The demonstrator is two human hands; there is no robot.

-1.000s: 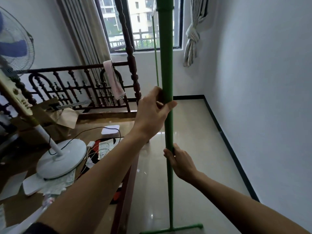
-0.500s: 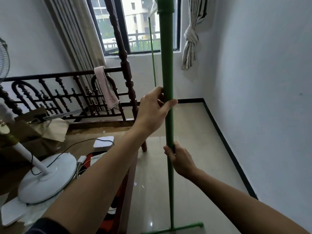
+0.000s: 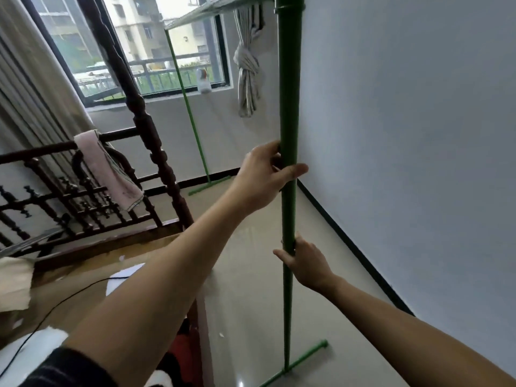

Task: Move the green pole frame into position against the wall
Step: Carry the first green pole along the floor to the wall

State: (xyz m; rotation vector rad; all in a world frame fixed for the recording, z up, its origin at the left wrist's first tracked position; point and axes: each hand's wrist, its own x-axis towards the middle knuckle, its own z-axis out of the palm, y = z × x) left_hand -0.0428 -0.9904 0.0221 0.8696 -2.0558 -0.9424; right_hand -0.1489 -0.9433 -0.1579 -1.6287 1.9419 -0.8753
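Observation:
The green pole frame (image 3: 289, 101) stands upright right in front of me, its near post rising past the top of the view. Its near foot bar (image 3: 304, 358) rests on the tiled floor close to the white wall (image 3: 418, 135) on the right. A top rail runs back to a thinner far post (image 3: 190, 118) whose foot (image 3: 209, 185) sits near the window wall. My left hand (image 3: 262, 177) grips the near post at mid height. My right hand (image 3: 305, 261) grips the same post lower down.
A dark wooden bed frame (image 3: 145, 129) with a tall turned post and a pink towel (image 3: 109, 166) fills the left. A fan base and black cable (image 3: 55, 305) lie at bottom left. A knotted curtain (image 3: 247, 76) hangs by the window. Glossy floor lies between bed and wall.
The view has swung right and upward; the fan has left the picture. The frame's foot bar now sits further right, nearer the wall. Both hands keep their grip on the post.

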